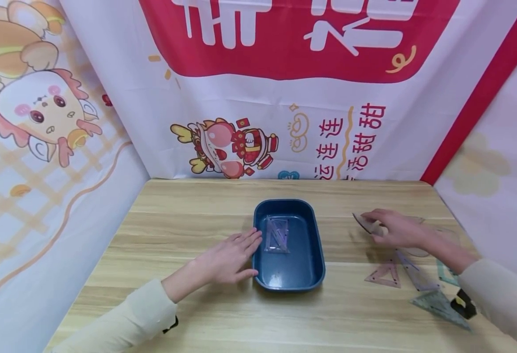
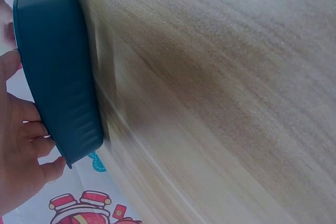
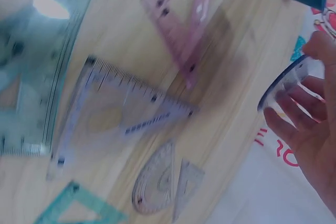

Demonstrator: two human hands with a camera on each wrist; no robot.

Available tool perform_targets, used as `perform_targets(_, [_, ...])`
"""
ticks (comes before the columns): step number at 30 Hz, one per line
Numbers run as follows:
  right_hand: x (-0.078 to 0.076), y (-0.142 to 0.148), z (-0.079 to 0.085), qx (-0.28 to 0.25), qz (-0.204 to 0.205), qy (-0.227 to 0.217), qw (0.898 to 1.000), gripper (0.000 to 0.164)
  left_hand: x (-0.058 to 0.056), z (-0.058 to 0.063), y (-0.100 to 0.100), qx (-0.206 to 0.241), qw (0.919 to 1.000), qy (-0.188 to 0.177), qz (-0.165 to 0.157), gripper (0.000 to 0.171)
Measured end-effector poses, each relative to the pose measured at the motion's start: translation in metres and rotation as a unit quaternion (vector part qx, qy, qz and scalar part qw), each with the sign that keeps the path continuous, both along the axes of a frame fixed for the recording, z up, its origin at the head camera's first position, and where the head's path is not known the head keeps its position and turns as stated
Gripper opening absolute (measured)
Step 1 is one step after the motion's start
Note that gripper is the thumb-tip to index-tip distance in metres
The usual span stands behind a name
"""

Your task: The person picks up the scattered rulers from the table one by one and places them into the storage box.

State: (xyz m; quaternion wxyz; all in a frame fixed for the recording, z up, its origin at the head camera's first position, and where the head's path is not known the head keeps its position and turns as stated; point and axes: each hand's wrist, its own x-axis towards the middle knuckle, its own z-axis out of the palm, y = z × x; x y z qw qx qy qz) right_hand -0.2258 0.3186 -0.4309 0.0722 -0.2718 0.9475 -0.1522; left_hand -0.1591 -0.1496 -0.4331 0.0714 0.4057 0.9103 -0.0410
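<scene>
My left hand lies with extended fingers against the left rim of a dark blue plastic bin. In the left wrist view, its fingertips touch the rim of the bin. Inside the bin, toward its left wall, are clear purplish set squares, overlapping. My right hand pinches a clear protractor between thumb and fingers, raised over the table right of the bin. Its curved, dark-marked edge faces away from the palm. Below that hand lie a pink set square and a clear bluish one.
A large grey-green set square lies near the right sleeve, with a teal one beyond. Another clear protractor and a small clear set square lie close together. A printed cloth hangs behind the wooden table.
</scene>
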Motion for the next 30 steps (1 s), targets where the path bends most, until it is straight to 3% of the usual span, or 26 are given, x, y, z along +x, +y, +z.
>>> perform_targets(2, [0.000,-0.002,0.002,-0.061,-0.005,-0.037,0.997,0.055,0.000,0.000,0.000,0.001,1.0000,-0.003,0.001,0.082])
perform_targets(4, [0.000,-0.004,0.004,-0.122,-0.015,-0.086,0.989,0.053,0.000,0.000,0.000,0.002,1.0000,-0.006,0.002,0.082])
perform_targets(6, [0.001,-0.005,0.006,-0.175,-0.031,-0.139,0.974,0.053,0.000,-0.001,-0.001,0.002,1.0000,-0.007,0.003,0.082])
perform_targets(8, [0.002,-0.007,0.008,-0.234,-0.044,-0.197,0.951,0.052,0.000,-0.001,-0.001,0.001,1.0000,-0.004,0.003,0.082])
perform_targets(9, [0.003,-0.007,0.009,-0.274,-0.049,-0.233,0.932,0.051,0.000,-0.001,-0.001,0.001,1.0000,-0.002,0.002,0.082])
perform_targets(11, [0.004,-0.009,0.009,-0.359,-0.039,-0.297,0.884,0.048,-0.001,-0.001,-0.001,-0.001,1.0000,0.001,0.002,0.082])
perform_targets(15, [0.003,-0.012,0.006,-0.496,0.035,-0.405,0.767,0.042,0.000,-0.001,-0.001,-0.002,1.0000,0.001,0.002,0.082])
perform_targets(17, [0.002,-0.014,0.004,-0.530,0.066,-0.447,0.718,0.049,0.000,0.000,-0.001,-0.002,1.0000,-0.002,0.003,0.082])
perform_targets(19, [0.002,-0.016,0.002,-0.549,0.076,-0.476,0.683,0.054,0.000,0.000,-0.001,-0.001,1.0000,-0.003,0.004,0.082])
perform_targets(20, [0.002,-0.018,0.002,-0.554,0.074,-0.485,0.672,0.056,0.000,0.000,0.000,-0.001,1.0000,-0.004,0.005,0.082])
perform_targets(22, [0.004,-0.020,0.001,-0.556,0.060,-0.493,0.667,0.056,0.001,-0.001,-0.001,0.000,1.0000,-0.003,0.005,0.082])
perform_targets(23, [0.005,-0.022,0.001,-0.552,0.049,-0.489,0.673,0.054,0.001,-0.001,-0.001,0.001,1.0000,-0.003,0.004,0.082])
perform_targets(28, [0.010,-0.032,0.001,-0.514,-0.011,-0.448,0.731,0.043,0.000,-0.002,-0.001,0.007,1.0000,0.004,-0.003,0.081])
perform_targets(30, [0.011,-0.035,0.001,-0.502,-0.038,-0.436,0.746,0.038,-0.001,-0.002,0.000,0.007,1.0000,0.004,-0.005,0.081])
